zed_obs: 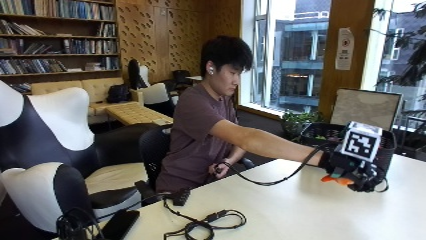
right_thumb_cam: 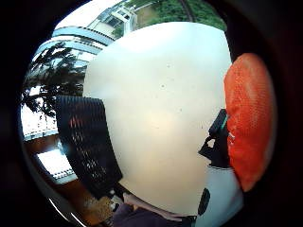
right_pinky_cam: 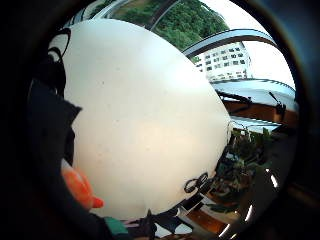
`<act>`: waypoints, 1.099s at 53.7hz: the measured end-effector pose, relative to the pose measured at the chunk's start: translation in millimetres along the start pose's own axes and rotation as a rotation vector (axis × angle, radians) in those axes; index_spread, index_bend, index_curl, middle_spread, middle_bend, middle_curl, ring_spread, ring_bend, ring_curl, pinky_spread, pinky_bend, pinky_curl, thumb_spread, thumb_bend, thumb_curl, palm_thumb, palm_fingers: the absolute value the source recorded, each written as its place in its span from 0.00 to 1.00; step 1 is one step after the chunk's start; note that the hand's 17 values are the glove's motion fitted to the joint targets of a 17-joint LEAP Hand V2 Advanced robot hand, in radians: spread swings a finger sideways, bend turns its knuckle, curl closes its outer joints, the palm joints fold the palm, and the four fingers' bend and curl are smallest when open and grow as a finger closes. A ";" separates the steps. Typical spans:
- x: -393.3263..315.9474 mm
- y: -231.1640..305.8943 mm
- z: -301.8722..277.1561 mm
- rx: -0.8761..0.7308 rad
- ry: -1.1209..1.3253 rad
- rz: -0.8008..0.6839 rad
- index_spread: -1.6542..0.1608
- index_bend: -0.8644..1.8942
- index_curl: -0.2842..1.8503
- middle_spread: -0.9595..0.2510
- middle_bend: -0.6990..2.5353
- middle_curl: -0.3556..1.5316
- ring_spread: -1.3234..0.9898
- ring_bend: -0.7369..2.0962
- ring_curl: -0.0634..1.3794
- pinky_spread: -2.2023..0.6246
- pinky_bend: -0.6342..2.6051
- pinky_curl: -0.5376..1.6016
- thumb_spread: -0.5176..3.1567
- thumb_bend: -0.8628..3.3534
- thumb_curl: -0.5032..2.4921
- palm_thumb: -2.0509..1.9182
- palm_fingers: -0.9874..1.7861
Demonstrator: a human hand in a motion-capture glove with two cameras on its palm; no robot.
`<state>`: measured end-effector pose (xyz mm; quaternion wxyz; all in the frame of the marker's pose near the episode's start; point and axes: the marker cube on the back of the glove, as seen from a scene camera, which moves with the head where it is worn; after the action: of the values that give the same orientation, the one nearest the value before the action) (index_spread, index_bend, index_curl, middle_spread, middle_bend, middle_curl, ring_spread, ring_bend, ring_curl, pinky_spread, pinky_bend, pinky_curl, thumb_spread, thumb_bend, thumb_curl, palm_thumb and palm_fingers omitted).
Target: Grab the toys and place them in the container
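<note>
Right now an orange toy (zed_obs: 337, 180) sits in the gloved right hand (zed_obs: 351, 172), up above the white worktop (zed_obs: 293, 210). The fingers curl around it, and a bit of orange pokes out at the 9 o'clock side of the hand in the outside view. In the thumb side palm view the toy (right_thumb_cam: 248, 118) looks big, bumpy and very close to the palm. In the little finger side palm view only a small orange bit (right_pinky_cam: 80, 187) shows next to the black glove.

A black container (zed_obs: 318, 135) with mesh walls stands on the worktop just behind the hand, at about 11 o'clock from it. The thumb side palm view shows the container (right_thumb_cam: 87, 142) too, dark and full of little holes, well apart from the toy.

The person sits at the 9 o'clock side of the worktop and reaches the right arm out across it. The bare left hand (zed_obs: 219, 171) stays low by the worktop edge, near the body.

A black cable (zed_obs: 206, 222) lies in loops on the worktop at about 7 o'clock from the gloved hand. Black and white chairs (zed_obs: 46, 150) stand behind the person.
</note>
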<state>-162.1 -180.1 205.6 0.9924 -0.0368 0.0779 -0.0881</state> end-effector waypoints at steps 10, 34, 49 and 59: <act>-42.0 10.9 -112.3 0.124 0.015 -0.099 0.73 0.39 0.21 0.52 0.47 0.44 0.40 0.76 0.57 0.65 0.64 0.54 0.51 0.28 0.33 0.69 0.62; -283.5 19.0 -195.5 0.234 0.017 -0.162 0.69 0.46 0.27 0.44 0.51 0.56 0.37 0.78 0.60 0.64 0.66 0.57 0.43 0.26 0.41 0.70 0.57; -351.7 17.0 -151.9 0.024 0.069 -0.423 0.74 0.44 0.30 0.61 0.32 0.48 0.45 0.63 0.53 0.71 0.62 0.54 0.47 0.19 0.35 0.57 0.21; -355.5 22.1 -158.9 0.074 -0.041 -0.440 0.76 0.38 0.29 0.74 0.25 0.41 0.54 0.43 0.38 0.77 0.54 0.47 0.47 0.19 0.31 0.50 0.22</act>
<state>-529.6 -103.6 99.7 0.9513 -0.0185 0.0445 -0.3044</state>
